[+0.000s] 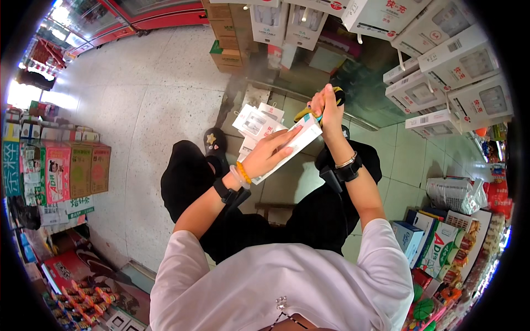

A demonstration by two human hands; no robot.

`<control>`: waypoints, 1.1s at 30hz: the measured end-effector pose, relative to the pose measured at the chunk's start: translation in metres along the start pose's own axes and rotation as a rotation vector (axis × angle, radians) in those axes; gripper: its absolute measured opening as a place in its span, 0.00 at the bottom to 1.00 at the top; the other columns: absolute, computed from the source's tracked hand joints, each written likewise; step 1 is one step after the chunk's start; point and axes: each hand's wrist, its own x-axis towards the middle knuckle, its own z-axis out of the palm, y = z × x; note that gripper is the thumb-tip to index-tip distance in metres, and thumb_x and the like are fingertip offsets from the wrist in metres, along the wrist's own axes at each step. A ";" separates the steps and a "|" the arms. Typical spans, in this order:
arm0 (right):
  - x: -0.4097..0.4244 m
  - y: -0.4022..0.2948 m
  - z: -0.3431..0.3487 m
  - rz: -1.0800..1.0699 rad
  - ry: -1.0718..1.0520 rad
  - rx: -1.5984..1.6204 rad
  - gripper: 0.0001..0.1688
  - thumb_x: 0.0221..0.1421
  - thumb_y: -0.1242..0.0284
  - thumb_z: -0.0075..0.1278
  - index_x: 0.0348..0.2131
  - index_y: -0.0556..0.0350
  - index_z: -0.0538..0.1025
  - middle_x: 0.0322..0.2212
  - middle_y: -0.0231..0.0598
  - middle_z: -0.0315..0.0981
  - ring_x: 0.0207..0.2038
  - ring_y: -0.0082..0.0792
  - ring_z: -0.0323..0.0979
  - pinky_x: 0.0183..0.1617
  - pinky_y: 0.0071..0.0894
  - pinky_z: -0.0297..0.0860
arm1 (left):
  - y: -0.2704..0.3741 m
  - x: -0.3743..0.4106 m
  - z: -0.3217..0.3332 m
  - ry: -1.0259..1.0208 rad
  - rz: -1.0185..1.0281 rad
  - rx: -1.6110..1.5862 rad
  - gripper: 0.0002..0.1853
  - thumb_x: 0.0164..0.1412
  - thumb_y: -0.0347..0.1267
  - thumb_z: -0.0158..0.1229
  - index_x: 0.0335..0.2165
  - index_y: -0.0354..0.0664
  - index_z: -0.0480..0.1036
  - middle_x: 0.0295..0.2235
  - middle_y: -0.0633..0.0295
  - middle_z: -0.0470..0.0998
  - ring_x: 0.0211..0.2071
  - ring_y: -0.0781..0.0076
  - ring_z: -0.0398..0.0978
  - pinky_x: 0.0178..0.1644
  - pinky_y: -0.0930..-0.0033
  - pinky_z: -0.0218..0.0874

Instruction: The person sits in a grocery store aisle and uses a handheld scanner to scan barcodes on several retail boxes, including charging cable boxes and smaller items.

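Note:
My left hand (267, 154) lies over a long white cardboard box (300, 142) with a teal end, its fingers spread along the top face. Beside the box's upper end, my right hand (329, 107) is closed on a yellow and black cloth (339, 96), part of which shows near the teal end. Several white data cable boxes (253, 122) with hang tabs are bunched just beyond my left hand, low between my knees. What bears them from below is hidden.
Boxed data cables (459, 66) hang on hooks at the upper right, before a glass display case (372, 93). Brown cartons (227, 58) stand at the top. Stacked drink cartons (78, 169) are at the left; a plastic-wrapped bundle (449, 192) and snack boxes (439, 248) are at the right.

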 end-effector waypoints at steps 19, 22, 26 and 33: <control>-0.007 0.000 -0.013 0.330 -0.030 -0.118 0.22 0.59 0.56 0.38 0.20 0.51 0.65 0.10 0.28 0.56 0.14 0.20 0.54 0.23 0.18 0.56 | -0.031 -0.012 0.001 0.111 -0.295 -0.759 0.34 0.62 0.52 0.32 0.55 0.35 0.53 0.48 0.50 0.66 0.46 0.63 0.68 0.47 0.65 0.64; -0.013 0.000 -0.016 0.467 -0.188 -0.463 0.23 0.58 0.56 0.40 0.28 0.57 0.72 0.14 0.28 0.62 0.18 0.17 0.59 0.22 0.18 0.57 | -0.004 -0.004 -0.024 0.191 -0.255 -1.026 0.42 0.59 0.60 0.23 0.54 0.35 0.53 0.48 0.49 0.65 0.47 0.60 0.68 0.48 0.61 0.65; -0.036 0.015 -0.012 0.620 -0.584 -0.579 0.27 0.55 0.51 0.44 0.35 0.59 0.72 0.20 0.30 0.67 0.20 0.18 0.61 0.23 0.17 0.61 | -0.015 -0.001 -0.030 0.384 -0.229 -1.232 0.40 0.59 0.59 0.25 0.55 0.37 0.54 0.48 0.50 0.66 0.44 0.59 0.71 0.45 0.61 0.67; -0.078 0.025 0.012 0.912 -0.679 -0.314 0.25 0.51 0.62 0.52 0.46 0.56 0.67 0.32 0.34 0.74 0.28 0.19 0.65 0.29 0.19 0.62 | -0.032 -0.012 -0.033 0.345 -0.390 -1.226 0.34 0.61 0.55 0.29 0.54 0.40 0.55 0.44 0.50 0.69 0.39 0.60 0.73 0.40 0.62 0.70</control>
